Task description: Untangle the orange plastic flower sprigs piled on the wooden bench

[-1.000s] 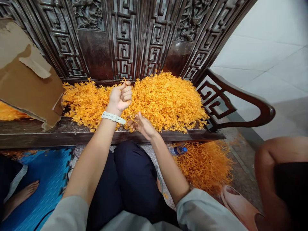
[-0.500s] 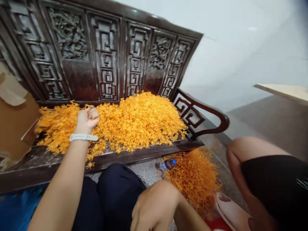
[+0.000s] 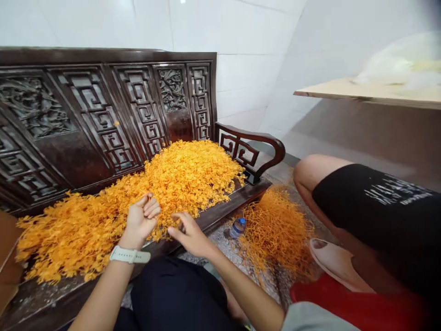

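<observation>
My left hand (image 3: 141, 218), with a pale watch band on the wrist, is closed in a fist above the front of the orange artificial-looking flowers (image 3: 193, 172). Whatever its curled fingers hold, if anything, is hidden. To its right, my right hand (image 3: 189, 234) reaches in with thumb and fingers apart, and nothing shows between them. A gap separates the two hands. The flowers lie heaped along the seat of a dark carved wooden bench (image 3: 82, 165). One small orange piece (image 3: 116, 123) appears in front of the backrest.
Thin orange stems (image 3: 275, 230) are piled on the floor beside a blue-capped bottle (image 3: 237, 227). A cardboard box (image 3: 7, 262) stands at the left. Another person's leg in black shorts (image 3: 365, 202) is at the right, below a board (image 3: 372, 94). A red object (image 3: 344, 299) lies low right.
My right hand has moved from over my lap up beside my left hand. My left hand stays closed. The view has turned rightward, and a small orange piece now shows before the backrest.
</observation>
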A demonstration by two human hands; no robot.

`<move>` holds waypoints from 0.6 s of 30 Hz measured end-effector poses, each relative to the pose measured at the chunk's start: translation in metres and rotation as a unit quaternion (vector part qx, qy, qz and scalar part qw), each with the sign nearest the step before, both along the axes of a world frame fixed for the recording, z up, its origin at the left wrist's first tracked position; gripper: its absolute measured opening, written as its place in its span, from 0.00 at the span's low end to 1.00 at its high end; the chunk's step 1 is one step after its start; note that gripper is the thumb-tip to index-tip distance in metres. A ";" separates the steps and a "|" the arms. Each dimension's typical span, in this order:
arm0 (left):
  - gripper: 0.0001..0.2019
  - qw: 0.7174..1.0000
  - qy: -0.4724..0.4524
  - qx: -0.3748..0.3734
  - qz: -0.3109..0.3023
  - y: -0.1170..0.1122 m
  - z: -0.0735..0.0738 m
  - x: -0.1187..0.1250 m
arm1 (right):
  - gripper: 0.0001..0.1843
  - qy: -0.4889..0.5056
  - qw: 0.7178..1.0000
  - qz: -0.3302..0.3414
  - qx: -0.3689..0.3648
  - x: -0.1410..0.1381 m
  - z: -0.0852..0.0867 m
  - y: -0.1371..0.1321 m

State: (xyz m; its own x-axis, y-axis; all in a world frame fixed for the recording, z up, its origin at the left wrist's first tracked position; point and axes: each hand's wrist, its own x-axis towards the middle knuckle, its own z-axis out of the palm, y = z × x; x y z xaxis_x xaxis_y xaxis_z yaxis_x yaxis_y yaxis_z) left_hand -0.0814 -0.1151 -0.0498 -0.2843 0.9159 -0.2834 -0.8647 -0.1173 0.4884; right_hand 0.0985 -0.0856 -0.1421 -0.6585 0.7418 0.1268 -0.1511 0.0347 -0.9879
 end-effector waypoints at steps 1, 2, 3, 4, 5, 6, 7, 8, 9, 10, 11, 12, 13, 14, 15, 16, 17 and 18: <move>0.16 1.000 -0.004 0.005 0.002 0.001 -0.003 0.009 | 0.31 -0.009 0.999 0.038 -0.031 0.006 -0.011 -0.006; 0.16 1.000 -0.005 0.008 0.001 0.002 -0.007 0.017 | 0.34 -0.006 0.994 0.083 -0.077 0.011 -0.021 -0.012; 0.16 1.000 -0.001 0.007 -0.004 0.003 -0.011 0.024 | 0.36 0.002 0.986 0.115 -0.120 0.015 -0.031 -0.018; 0.15 1.000 0.009 0.002 -0.013 0.005 -0.015 0.030 | 0.36 0.012 0.980 0.128 -0.150 0.020 -0.039 -0.022; 0.15 0.999 0.023 -0.007 -0.024 0.007 -0.019 0.037 | 0.35 0.021 0.977 0.126 -0.168 0.025 -0.046 -0.026; 0.14 0.998 0.042 -0.020 -0.035 0.008 -0.022 0.042 | 0.34 0.030 0.976 0.114 -0.183 0.030 -0.051 -0.029; 0.13 0.996 0.066 -0.037 -0.043 0.010 -0.025 0.047 | 0.34 0.040 0.973 0.103 -0.201 0.038 -0.055 -0.030; 0.13 0.992 0.093 -0.060 -0.052 0.012 -0.027 0.050 | 0.34 0.049 0.969 0.098 -0.219 0.047 -0.057 -0.030; 0.12 0.986 0.126 -0.087 -0.064 0.014 -0.029 0.052 | 0.34 0.054 0.965 0.106 -0.233 0.059 -0.058 -0.027; 0.11 0.976 0.165 -0.116 -0.078 0.016 -0.030 0.052 | 0.33 0.055 0.962 0.125 -0.237 0.072 -0.059 -0.021; 0.10 0.963 0.209 -0.141 -0.091 0.018 -0.030 0.050 | 0.32 0.054 0.959 0.153 -0.234 0.088 -0.059 -0.014; 0.09 0.949 0.252 -0.160 -0.101 0.021 -0.030 0.045 | 0.30 0.060 0.953 0.186 -0.232 0.104 -0.060 -0.005; 0.09 0.936 0.288 -0.172 -0.106 0.022 -0.030 0.039 | 0.27 0.082 0.943 0.219 -0.235 0.121 -0.062 0.005; 0.09 0.927 0.314 -0.180 -0.101 0.024 -0.029 0.030 | 0.25 0.128 0.929 0.242 -0.249 0.137 -0.065 0.015; 0.09 0.923 0.325 -0.187 -0.092 0.026 -0.027 0.021 | 0.24 0.192 0.911 0.241 -0.275 0.152 -0.070 0.025; 0.09 0.922 0.324 -0.198 -0.078 0.028 -0.026 0.010 | 0.23 0.264 0.888 0.211 -0.311 0.164 -0.076 0.033; 0.09 0.922 0.316 -0.215 -0.066 0.029 -0.025 -0.001 | 0.22 0.328 0.861 0.156 -0.355 0.173 -0.085 0.038; 0.09 0.920 0.311 -0.231 -0.055 0.031 -0.024 -0.011 | 0.22 0.373 0.831 0.087 -0.403 0.179 -0.094 0.041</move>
